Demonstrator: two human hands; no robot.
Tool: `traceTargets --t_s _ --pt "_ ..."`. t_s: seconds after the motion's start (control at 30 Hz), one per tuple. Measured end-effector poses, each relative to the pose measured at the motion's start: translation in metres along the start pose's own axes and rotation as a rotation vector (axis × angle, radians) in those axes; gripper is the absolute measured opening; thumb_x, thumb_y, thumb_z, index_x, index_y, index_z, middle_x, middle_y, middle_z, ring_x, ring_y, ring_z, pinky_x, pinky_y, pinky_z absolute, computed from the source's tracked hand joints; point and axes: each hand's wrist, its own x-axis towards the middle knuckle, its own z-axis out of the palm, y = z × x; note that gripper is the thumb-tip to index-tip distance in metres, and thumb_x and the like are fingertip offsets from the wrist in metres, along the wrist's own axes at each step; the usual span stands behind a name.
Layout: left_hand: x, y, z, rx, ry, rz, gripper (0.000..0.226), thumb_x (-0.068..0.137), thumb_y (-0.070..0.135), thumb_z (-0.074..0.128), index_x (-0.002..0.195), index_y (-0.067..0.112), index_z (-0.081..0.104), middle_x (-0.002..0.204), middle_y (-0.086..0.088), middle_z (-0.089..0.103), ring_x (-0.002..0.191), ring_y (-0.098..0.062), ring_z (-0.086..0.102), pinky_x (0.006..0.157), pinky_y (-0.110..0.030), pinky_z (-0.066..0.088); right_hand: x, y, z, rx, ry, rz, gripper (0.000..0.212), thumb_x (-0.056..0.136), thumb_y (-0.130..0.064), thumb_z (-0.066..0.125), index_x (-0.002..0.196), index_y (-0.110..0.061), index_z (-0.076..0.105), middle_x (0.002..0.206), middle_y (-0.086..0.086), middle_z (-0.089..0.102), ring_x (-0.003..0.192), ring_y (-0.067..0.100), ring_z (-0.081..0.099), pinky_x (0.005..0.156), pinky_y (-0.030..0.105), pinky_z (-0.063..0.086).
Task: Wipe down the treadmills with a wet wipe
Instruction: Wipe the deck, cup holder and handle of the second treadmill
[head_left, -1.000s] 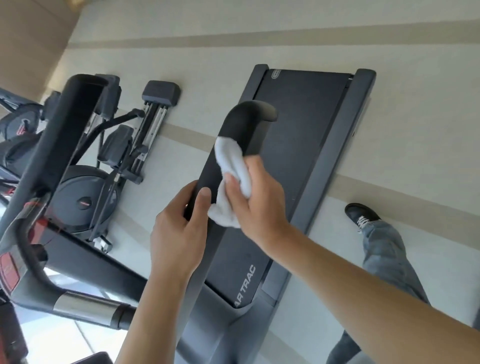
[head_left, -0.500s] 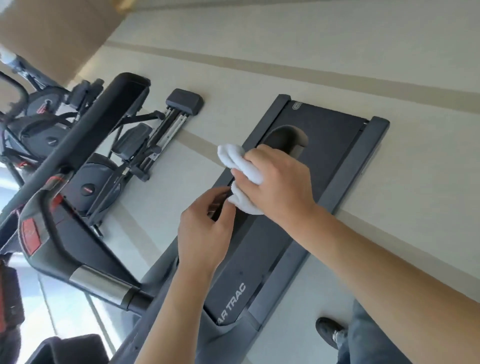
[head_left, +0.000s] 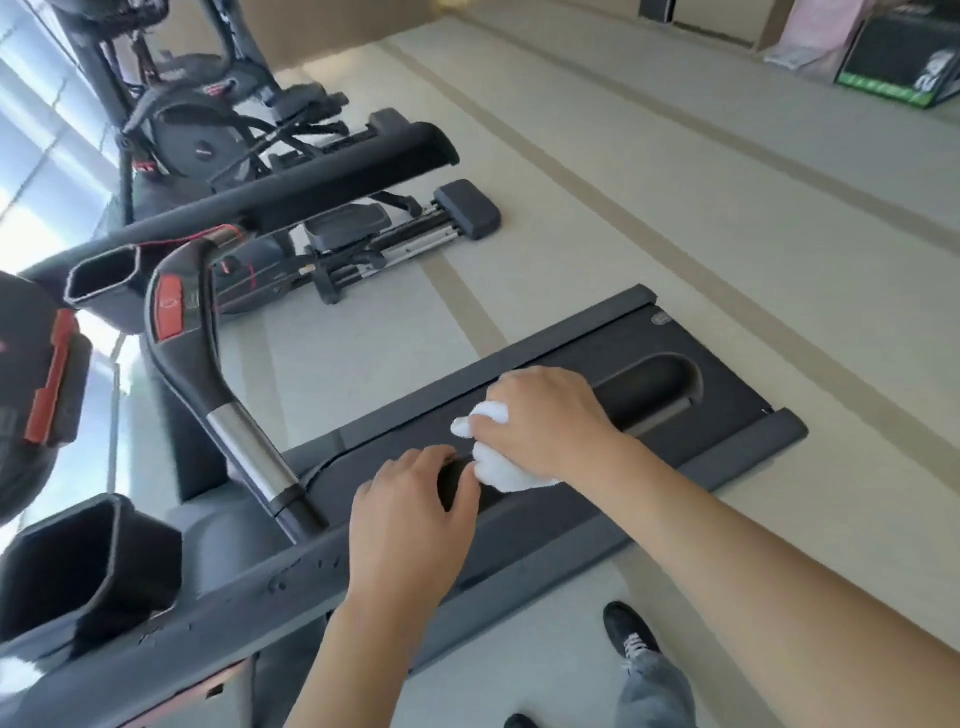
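A dark grey treadmill (head_left: 727, 364) fills the middle of the head view. Its right handrail (head_left: 649, 384) runs from the console toward the far end, seen above the black belt. My right hand (head_left: 545, 415) is closed on a bunched white wet wipe (head_left: 498, 467) and presses it on the handrail. My left hand (head_left: 410, 514) grips the same handrail just nearer the console, fingers curled over the bar, thumb close to the wipe. The left handrail (head_left: 322, 176) and a red-marked grip (head_left: 176, 306) stand at the left.
Two black cup holders (head_left: 104, 566) sit in the console at the lower left. An elliptical machine (head_left: 363, 234) and an exercise bike (head_left: 197, 135) stand beyond the treadmill. My shoe (head_left: 631, 631) and jeans leg are on the beige floor at the bottom right. Boxes (head_left: 904, 67) sit at the top right.
The camera has swung so more of the console and cup holders show. My right hand has slid the wipe back along the handrail toward my left hand, which still grips the bar.
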Motion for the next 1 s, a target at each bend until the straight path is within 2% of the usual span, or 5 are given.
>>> traceTargets --t_s 0.23,0.37,0.7,0.83,1.0 --pt "-0.009 -0.014 0.006 0.021 0.088 -0.082 0.034 0.099 0.039 0.039 0.096 0.030 0.071 0.079 0.015 0.064 0.076 -0.014 0.059 0.081 -0.038 0.046 0.021 -0.029 -0.001 0.023 -0.288 -0.142 0.037 0.101 -0.045 0.043 0.078 -0.020 0.060 0.078 -0.003 0.064 0.078 0.020 0.060 0.065 0.035 0.042" --pt "-0.006 -0.011 0.012 0.074 0.145 -0.138 0.040 0.100 0.042 0.037 0.095 0.031 0.075 0.075 0.015 0.064 0.071 -0.014 0.059 0.079 -0.039 0.047 0.021 -0.016 -0.012 0.166 -0.397 -0.168 0.033 0.098 -0.048 0.045 0.083 -0.022 0.059 0.080 -0.007 0.066 0.080 0.016 0.061 0.065 0.032 0.044" --pt "-0.007 -0.007 0.012 0.049 0.217 -0.079 0.030 0.100 0.043 0.049 0.099 0.029 0.075 0.089 0.020 0.070 0.082 -0.011 0.064 0.090 -0.039 0.048 0.036 0.063 -0.051 0.287 -0.592 -0.101 0.033 0.094 -0.044 0.055 0.075 -0.019 0.044 0.066 -0.012 0.049 0.062 0.010 0.044 0.061 0.031 0.032" --pt "-0.016 -0.011 0.006 -0.005 0.187 -0.050 0.027 0.095 0.042 0.063 0.116 0.029 0.073 0.109 0.021 0.069 0.102 -0.009 0.061 0.113 -0.045 0.039 0.049 0.035 -0.037 0.206 -0.664 -0.199 0.032 0.096 -0.048 0.049 0.081 -0.020 0.053 0.079 -0.007 0.066 0.075 0.016 0.060 0.065 0.034 0.041" --pt "-0.033 0.005 0.012 -0.026 0.290 -0.161 0.049 0.082 0.040 0.083 0.126 0.023 0.070 0.123 0.019 0.064 0.116 -0.009 0.057 0.117 -0.034 0.035 0.061 -0.037 0.006 0.204 -0.734 -0.388 0.032 0.101 -0.043 0.040 0.090 -0.020 0.060 0.092 -0.001 0.067 0.086 0.023 0.062 0.077 0.041 0.051"
